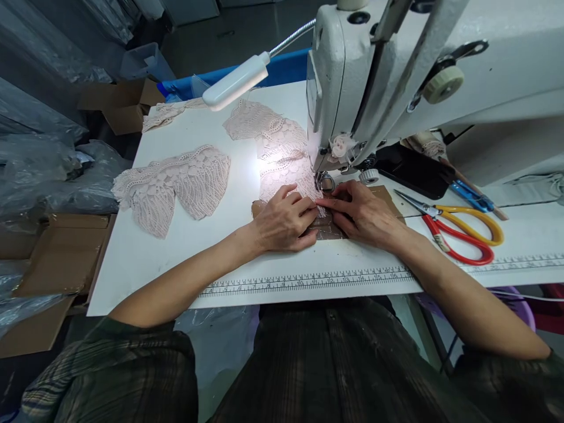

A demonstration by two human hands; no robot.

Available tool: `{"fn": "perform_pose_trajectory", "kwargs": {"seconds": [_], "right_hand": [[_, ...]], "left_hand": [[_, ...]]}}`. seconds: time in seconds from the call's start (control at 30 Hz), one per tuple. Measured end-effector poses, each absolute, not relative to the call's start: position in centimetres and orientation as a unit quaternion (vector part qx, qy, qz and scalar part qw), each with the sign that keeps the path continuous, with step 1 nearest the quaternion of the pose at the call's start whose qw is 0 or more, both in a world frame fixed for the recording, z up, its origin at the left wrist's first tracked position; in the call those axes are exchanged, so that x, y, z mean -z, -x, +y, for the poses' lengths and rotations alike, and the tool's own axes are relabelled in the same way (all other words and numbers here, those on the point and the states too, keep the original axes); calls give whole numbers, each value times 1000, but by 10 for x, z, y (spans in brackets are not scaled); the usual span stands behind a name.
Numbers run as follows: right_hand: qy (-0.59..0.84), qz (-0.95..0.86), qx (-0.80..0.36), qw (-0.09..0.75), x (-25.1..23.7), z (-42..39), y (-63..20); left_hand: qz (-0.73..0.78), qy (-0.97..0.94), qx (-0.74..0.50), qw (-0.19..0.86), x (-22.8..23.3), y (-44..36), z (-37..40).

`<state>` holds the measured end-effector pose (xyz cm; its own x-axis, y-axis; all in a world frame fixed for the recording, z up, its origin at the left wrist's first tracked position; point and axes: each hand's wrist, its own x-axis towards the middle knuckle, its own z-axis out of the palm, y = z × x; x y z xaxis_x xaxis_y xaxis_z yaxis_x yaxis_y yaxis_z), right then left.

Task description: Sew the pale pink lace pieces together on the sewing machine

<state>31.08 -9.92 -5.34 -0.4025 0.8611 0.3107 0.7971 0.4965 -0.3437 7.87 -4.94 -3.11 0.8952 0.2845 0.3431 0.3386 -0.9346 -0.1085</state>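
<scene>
We note a dark plaid lap nearest, left hand (285, 222) and right hand (359, 213) pressed flat, grasping nothing, on pink lace (282, 170) beneath the sewing machine (396, 76), scissors (458, 232) on the white worktop (176, 258).

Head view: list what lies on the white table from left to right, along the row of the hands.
Loose lace piece → left hand → right hand → scissors.

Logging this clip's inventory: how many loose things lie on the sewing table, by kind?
Pink lace pieces: 4
Scissors: 2
Brown card pieces: 1
Total: 7
</scene>
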Motion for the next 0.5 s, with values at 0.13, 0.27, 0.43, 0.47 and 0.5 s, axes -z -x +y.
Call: {"fn": "perform_pose_trajectory", "kwargs": {"seconds": [0.13,0.27,0.43,0.47,0.5], "right_hand": [[523,-825,-69,203,50,-98,-308],[533,-825,-53,182,47,-94,-307],[540,-822,-50,173,46,-93,-308],[534,-824,-54,182,46,-94,-309],[526,-826,-58,192,46,-95,-309]], "left_hand": [[-164,970,159,78,32,-79,-47],[-171,969,161,75,32,-77,-45],[-172,969,156,88,33,-78,-44],[-173,969,155,89,33,-78,-43],[-172,969,153,89,33,-79,-43]]}}
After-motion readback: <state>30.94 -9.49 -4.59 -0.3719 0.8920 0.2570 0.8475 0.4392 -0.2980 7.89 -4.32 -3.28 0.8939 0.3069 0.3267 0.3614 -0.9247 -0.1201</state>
